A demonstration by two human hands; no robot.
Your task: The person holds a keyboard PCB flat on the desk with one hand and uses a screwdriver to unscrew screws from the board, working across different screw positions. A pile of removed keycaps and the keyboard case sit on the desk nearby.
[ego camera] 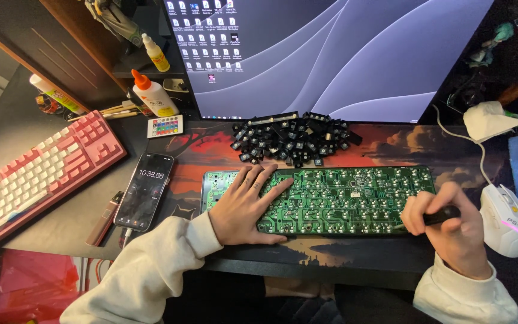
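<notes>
My left hand point(244, 207) lies flat, fingers spread, pressing the left end of 1 green circuit board point(331, 201) on the desk mat point(391, 150) in front of the monitor point(331, 54). My right hand point(445, 225) is curled closed around a small dark tool point(440, 215) at the board's right edge. I judge the board stiff, light and fragile, with solder points up, so best held by its edges. Behind it is 1 heap of black switches point(295, 139), too many to count. Also 1 pink keyboard point(34, 177), 1 phone point(146, 191), 1 white mouse point(505, 219), 2 glue bottles point(154, 93).
</notes>
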